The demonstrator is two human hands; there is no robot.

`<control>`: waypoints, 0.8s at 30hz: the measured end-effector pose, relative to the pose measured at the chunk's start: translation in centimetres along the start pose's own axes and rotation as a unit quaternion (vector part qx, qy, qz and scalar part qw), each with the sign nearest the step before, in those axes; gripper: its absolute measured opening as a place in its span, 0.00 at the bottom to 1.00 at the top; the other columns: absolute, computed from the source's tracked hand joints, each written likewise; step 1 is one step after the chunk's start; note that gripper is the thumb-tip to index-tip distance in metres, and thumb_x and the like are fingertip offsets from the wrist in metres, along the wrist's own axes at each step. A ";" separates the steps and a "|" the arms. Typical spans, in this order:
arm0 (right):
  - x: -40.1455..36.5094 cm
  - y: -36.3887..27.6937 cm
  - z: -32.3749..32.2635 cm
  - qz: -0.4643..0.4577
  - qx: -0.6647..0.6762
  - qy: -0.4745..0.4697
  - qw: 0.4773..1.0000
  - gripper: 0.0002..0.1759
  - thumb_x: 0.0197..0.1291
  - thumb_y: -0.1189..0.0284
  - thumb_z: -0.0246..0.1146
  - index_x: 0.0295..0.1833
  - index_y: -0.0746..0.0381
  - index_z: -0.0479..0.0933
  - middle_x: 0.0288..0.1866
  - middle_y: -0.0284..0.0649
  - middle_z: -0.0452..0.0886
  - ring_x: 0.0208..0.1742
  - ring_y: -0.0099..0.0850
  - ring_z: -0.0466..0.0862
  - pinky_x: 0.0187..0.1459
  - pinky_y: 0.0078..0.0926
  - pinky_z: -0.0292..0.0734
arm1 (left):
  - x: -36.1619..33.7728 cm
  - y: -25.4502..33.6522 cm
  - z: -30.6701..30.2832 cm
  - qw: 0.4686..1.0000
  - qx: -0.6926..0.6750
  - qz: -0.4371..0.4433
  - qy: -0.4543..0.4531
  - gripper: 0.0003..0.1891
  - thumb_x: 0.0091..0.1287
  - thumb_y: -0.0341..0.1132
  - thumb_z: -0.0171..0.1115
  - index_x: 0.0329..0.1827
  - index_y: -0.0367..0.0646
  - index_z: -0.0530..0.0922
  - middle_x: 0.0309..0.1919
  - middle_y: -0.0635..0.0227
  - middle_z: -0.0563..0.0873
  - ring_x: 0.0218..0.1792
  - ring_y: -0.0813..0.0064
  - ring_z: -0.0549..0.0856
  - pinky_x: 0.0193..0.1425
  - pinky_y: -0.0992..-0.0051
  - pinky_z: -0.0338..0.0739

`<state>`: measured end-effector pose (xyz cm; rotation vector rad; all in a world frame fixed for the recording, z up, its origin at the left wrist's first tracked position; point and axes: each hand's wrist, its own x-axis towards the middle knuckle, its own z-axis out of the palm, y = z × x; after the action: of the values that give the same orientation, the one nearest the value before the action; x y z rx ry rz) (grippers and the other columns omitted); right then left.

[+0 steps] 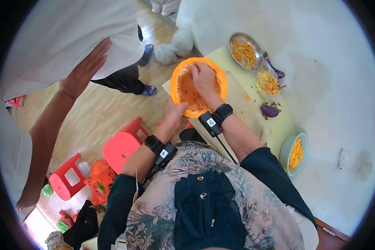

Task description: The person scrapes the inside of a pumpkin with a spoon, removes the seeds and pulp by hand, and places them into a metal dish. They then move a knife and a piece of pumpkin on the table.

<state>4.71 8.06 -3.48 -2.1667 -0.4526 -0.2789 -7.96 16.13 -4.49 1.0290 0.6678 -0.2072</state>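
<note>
A halved orange pumpkin [221, 77] lies cut side up on a pale green cutting board [237, 104]. My right hand [203, 77] is inside its hollow, fingers curled down into the pulp. My left hand [175, 111] grips the pumpkin's near rim and holds it steady. Both wrists wear black bands with small tagged devices.
A metal bowl [256, 46] of orange pulp and seeds stands at the board's far end, beside scraps and an eggplant [270, 110]. A pale bowl [288, 146] of orange pieces sits at right. Another person's arm [50, 125] reaches in at left. Red stools [123, 143] and bags stand on the floor.
</note>
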 end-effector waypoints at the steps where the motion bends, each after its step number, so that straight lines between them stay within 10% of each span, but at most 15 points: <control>1: -0.1 0.0 0.0 0.003 -0.015 -0.017 1.000 0.10 0.58 0.71 0.58 0.36 0.69 0.77 0.35 0.52 0.79 0.39 0.50 0.79 0.42 0.41 0.74 | 0.1 -0.3 -0.1 1.000 0.004 0.019 0.005 0.25 0.54 0.22 0.55 0.57 0.38 0.65 0.44 0.60 0.79 0.38 0.63 0.86 0.32 0.65 0.86; 18: -3.5 -0.2 -1.5 -0.019 -0.005 -0.266 0.964 0.14 0.53 0.67 0.60 0.28 0.69 0.79 0.24 0.53 0.79 0.28 0.49 0.81 0.34 0.40 0.76 | 1.7 -0.9 -0.5 0.998 0.047 0.031 -0.024 0.28 0.52 0.24 0.56 0.60 0.41 0.64 0.47 0.60 0.78 0.40 0.66 0.85 0.32 0.66 0.86; 21: -1.9 0.6 -2.2 0.226 0.135 -0.059 0.963 0.16 0.57 0.64 0.61 0.32 0.68 0.80 0.24 0.47 0.81 0.27 0.33 0.81 0.32 0.30 0.74 | 1.5 -0.7 -0.1 0.997 0.057 0.050 -0.015 0.30 0.52 0.25 0.57 0.61 0.42 0.63 0.47 0.60 0.78 0.38 0.65 0.85 0.31 0.67 0.86; 24: -0.3 0.4 -2.0 0.215 0.197 0.002 0.957 0.16 0.55 0.64 0.64 0.34 0.69 0.80 0.27 0.43 0.82 0.28 0.30 0.81 0.33 0.28 0.74 | 0.9 -0.5 0.2 0.998 0.042 0.049 -0.008 0.31 0.51 0.26 0.58 0.62 0.42 0.62 0.46 0.59 0.78 0.38 0.65 0.85 0.30 0.67 0.86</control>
<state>4.49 6.17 -2.71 -1.8107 -0.0180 0.0480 -7.42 15.78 -5.32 1.1379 0.5967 -0.1585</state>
